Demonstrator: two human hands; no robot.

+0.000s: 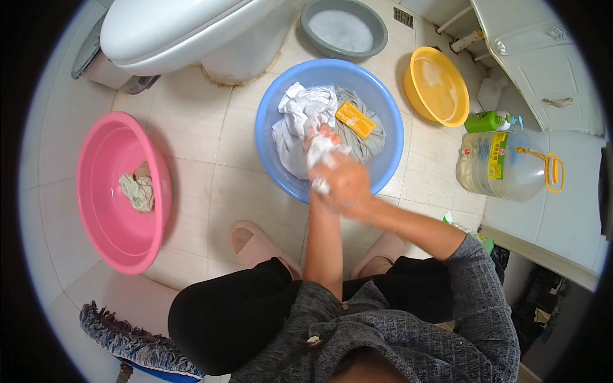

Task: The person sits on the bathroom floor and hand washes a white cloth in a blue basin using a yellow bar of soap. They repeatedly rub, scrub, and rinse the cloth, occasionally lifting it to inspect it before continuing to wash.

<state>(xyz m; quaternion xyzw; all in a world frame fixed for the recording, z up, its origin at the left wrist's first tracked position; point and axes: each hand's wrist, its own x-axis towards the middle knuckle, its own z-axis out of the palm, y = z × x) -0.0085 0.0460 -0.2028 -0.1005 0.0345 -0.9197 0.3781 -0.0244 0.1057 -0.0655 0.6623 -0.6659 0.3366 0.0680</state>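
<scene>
A blue plastic basin (262, 143) stands on the floor in front of me with wet laundry in it. My left hand (326, 133) reaches over the basin and grips a white cloth (323, 147). My right hand (347, 184), blurred, is closed on the same cloth nearer to me, by my left wrist. More white fabric (306, 106) lies bunched beyond my hands. To the right, a yellow bar of laundry soap (355, 119) rests on grey fabric (371, 144).
Left stands a pink basin (110, 230) holding a crumpled pale cloth (138, 192). A grey basin of suds (309, 36) and a yellow basin (428, 112) stand beyond. The toilet (191, 33), a large plastic jug (522, 163), a green bottle (482, 122) and a mop head (134, 342) surround me.
</scene>
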